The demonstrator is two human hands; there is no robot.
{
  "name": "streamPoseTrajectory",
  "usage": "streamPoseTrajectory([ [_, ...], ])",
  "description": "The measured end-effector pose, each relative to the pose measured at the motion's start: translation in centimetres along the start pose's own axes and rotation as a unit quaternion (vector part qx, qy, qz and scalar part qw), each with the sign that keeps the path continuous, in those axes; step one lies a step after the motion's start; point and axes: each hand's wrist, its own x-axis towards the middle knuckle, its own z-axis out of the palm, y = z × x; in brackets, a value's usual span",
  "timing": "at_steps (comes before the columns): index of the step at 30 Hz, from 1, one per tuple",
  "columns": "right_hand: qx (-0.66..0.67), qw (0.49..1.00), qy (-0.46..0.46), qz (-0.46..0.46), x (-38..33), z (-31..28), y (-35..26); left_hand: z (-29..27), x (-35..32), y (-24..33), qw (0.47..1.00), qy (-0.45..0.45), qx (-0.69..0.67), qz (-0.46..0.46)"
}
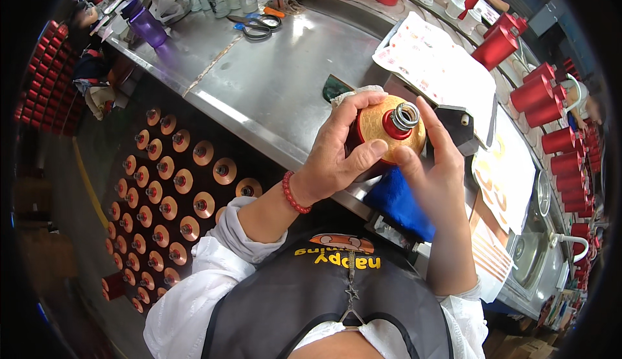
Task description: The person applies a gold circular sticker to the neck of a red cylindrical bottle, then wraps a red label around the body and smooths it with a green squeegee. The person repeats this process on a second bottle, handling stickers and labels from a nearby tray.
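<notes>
Over steel table (272, 87); hands (337, 158) grip spool (382, 129).

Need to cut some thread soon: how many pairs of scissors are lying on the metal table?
2. One pair with blue handles and one with an orange handle, side by side at the far end of the metal table. Others may be hidden among the clutter.

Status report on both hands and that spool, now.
Left hand wrapped around gold thread spool. Right hand fingertips on spool's side. Steel table beneath; nothing in the way.
</notes>
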Motion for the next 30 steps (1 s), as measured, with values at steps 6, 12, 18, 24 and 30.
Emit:
streamPoseTrajectory([
  [6, 0.004, 1.0, -0.015, -0.014, 0.3, 0.2, -0.3, -0.8, 1.0, 0.1, 0.994, 0.045, -0.098, -0.008],
  [12, 0.006, 1.0, -0.029, -0.002, -0.3, 0.2, -0.5, -0.8, 1.4, -0.5, 0.994, 0.007, -0.104, 0.02],
  [18, 0.079, 0.996, -0.043, 0.005, -0.9, -0.2, 0.2, -0.4, 0.7, -0.6, 0.997, 0.043, -0.04, 0.058],
  [24, 0.169, 0.984, -0.037, 0.05, -1.4, -0.1, 1.0, 0.3, -1.7, -0.4, 0.886, 0.114, 0.331, 0.302],
  [30, 0.236, 0.968, -0.057, 0.056, -1.4, 0.3, 1.1, 0.1, -3.4, -0.1, 0.828, 0.124, 0.431, 0.337],
])
